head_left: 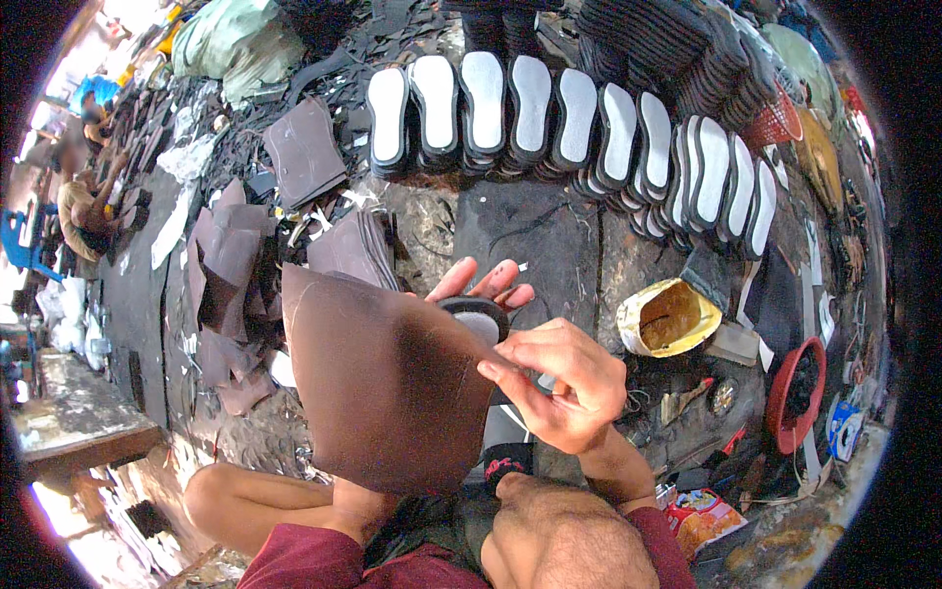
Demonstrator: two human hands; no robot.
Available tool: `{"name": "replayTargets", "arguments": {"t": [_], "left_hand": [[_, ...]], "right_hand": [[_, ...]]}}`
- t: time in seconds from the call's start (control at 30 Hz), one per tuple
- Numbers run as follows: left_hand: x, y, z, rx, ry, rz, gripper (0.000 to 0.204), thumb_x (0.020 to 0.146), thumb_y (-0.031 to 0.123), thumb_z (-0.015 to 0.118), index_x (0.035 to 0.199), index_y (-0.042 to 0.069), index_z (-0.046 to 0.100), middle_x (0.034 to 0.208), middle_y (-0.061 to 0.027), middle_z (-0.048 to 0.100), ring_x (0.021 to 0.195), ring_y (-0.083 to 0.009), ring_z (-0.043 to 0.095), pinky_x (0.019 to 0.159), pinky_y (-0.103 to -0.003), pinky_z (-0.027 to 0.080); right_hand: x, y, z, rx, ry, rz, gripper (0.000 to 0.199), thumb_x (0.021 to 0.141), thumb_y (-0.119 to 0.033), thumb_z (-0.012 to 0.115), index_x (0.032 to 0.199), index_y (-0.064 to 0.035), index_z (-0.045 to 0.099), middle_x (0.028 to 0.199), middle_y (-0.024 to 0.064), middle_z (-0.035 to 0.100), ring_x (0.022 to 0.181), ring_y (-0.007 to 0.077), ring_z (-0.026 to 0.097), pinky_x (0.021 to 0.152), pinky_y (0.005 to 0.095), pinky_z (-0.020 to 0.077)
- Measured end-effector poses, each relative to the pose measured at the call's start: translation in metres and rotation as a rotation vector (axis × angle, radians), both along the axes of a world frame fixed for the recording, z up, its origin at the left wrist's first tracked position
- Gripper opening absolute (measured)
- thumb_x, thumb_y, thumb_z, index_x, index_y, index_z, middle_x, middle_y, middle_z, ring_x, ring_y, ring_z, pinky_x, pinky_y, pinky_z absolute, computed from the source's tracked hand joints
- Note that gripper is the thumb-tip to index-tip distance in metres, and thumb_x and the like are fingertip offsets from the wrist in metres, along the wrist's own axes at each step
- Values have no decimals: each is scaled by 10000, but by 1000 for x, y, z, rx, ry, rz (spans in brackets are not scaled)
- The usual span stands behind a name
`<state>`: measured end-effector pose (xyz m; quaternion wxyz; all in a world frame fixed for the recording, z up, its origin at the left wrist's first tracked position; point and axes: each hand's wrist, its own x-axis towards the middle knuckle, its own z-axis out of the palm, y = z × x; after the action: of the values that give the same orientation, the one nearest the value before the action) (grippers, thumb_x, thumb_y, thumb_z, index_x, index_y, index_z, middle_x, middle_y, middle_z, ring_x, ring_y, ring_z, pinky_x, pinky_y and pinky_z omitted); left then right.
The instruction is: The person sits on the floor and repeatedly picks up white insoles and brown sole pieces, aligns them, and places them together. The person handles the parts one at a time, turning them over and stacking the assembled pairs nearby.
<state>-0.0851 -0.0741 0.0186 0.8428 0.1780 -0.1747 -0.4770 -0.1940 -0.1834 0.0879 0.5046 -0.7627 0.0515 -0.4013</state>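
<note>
A large brown flexible sheet spreads in front of me above my lap. Its right edge is pinched between the thumb and fingers of my right hand. Behind the sheet, my left hand holds a dark shoe sole with a white-grey inner face. Only the left fingertips show beyond that sole; the palm, and most of the sole, are covered by the sheet. The sheet's right edge lies over or against the sole; whether it is stuck there I cannot tell.
Stacked black soles with white tops curve across the far side. Brown sheets lie in piles on the left. On the right are a yellow-crusted container, a red basin and a snack packet. People sit at far left.
</note>
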Motion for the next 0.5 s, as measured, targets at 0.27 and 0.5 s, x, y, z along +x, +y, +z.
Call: {"name": "replayTargets", "arguments": {"t": [0.27, 0.5], "left_hand": [[5, 5, 4, 46, 20, 49, 645, 970, 495, 521, 1526, 221, 342, 1580, -205, 263, 1426, -453, 292, 1071, -624, 413], [17, -1, -3, -238, 140, 354, 615, 996, 443, 485, 1504, 123, 353, 1527, -194, 381, 1438, -358, 322, 1165, -534, 326]], "right_hand": [[10, 18, -7, 153, 139, -254, 427, 731, -52, 860, 1111, -24, 669, 946, 99, 667, 774, 199, 642, 643, 294, 518], [5, 31, -19, 741, 381, 134, 854, 736, -166, 889, 1434, -12, 422, 1143, 118, 664, 916, 185, 684, 787, 296, 562]]}}
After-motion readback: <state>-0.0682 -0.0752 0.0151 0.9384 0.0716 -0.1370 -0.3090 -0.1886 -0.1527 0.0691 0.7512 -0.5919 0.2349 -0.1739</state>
